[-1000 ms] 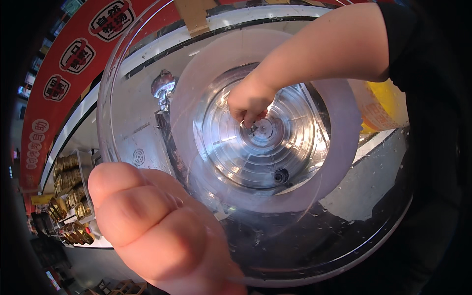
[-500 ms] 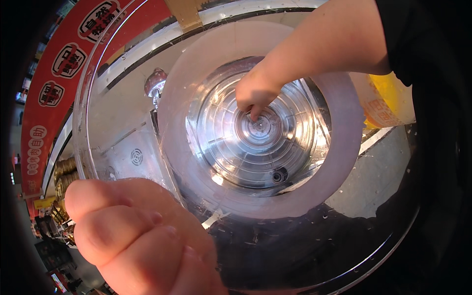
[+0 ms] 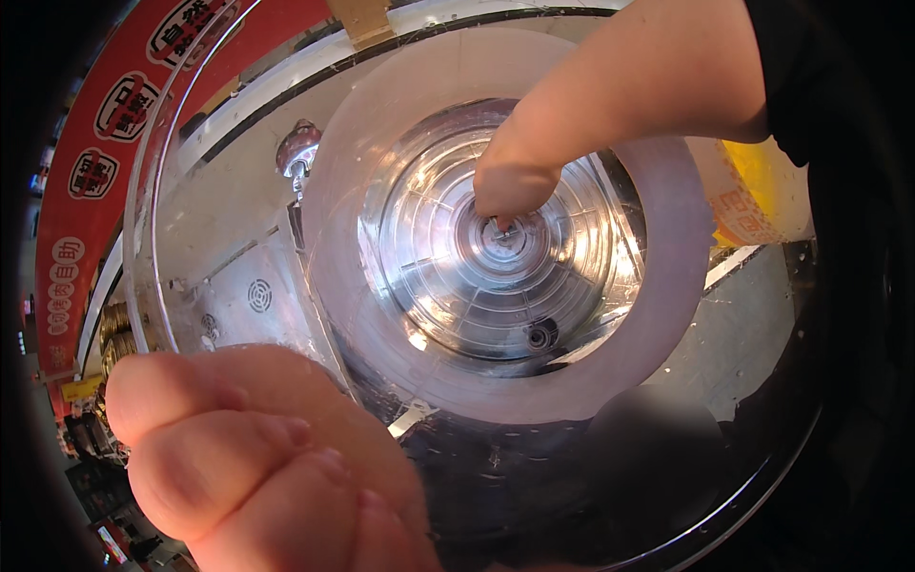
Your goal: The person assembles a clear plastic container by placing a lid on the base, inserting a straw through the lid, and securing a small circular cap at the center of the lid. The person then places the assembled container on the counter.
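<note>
A big clear plastic tub (image 3: 143,257) with a curved rim fills most of the view. A frosted ring (image 3: 667,286) surrounds its ridged, see-through round centre (image 3: 515,305). From the upper right, my right hand (image 3: 515,186) reaches down over that centre. Its fingers are bent together at the middle hub (image 3: 505,243); whatever lies between the fingertips is hidden. Close up at the lower left, my left hand (image 3: 257,458) is curled tight, overlapping the line of the tub's rim. What those fingers hold, if anything, cannot be seen.
Left of the ring stands a shiny metal knob-topped fitting (image 3: 300,153) by a pale metal panel (image 3: 257,276) with round vents. A red sign (image 3: 81,219) curves along the far left. A yellow-and-clear bag (image 3: 753,191) lies at the right, near my dark sleeve.
My right hand has shifted slightly right, its fingertips less visible. My left hand has slid a little left. A blurred dark round patch now shows at the lower right.
</note>
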`<action>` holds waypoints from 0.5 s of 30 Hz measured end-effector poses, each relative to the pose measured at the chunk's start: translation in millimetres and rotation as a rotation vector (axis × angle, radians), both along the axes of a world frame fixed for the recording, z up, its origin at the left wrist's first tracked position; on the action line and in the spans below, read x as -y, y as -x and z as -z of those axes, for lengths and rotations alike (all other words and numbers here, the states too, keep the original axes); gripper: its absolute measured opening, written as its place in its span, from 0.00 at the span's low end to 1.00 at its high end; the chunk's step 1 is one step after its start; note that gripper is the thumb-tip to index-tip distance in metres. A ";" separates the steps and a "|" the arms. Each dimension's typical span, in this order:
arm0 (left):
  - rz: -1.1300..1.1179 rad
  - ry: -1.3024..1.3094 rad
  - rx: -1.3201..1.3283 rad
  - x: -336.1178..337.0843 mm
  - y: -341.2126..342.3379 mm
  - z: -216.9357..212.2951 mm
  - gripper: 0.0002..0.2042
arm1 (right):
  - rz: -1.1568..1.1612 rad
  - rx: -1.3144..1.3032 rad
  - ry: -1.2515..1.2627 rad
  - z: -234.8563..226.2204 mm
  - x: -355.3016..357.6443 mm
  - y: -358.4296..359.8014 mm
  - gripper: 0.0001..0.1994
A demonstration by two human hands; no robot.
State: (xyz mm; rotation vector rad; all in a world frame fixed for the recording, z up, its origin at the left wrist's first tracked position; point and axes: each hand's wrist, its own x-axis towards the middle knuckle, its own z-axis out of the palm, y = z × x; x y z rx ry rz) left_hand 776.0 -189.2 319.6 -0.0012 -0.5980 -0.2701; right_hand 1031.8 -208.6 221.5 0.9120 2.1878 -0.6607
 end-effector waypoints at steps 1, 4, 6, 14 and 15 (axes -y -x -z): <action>0.034 0.028 -0.034 1.7 0.7 -1.3 0.14 | -0.018 0.017 0.000 -0.7 0.4 0.8 0.15; 0.040 0.071 -0.078 5.8 0.3 -2.7 0.12 | -0.070 0.050 -0.004 -2.8 0.9 2.5 0.14; 0.002 0.082 -0.082 7.8 -0.4 -4.0 0.12 | -0.099 0.067 -0.006 -4.4 0.7 3.8 0.14; 0.054 0.031 -0.123 3.0 -3.9 -10.9 0.12 | -0.143 0.116 -0.003 2.1 -1.4 3.2 0.13; 0.048 0.026 -0.126 3.2 -3.5 -11.0 0.12 | -0.086 0.125 0.008 5.8 -1.6 1.4 0.13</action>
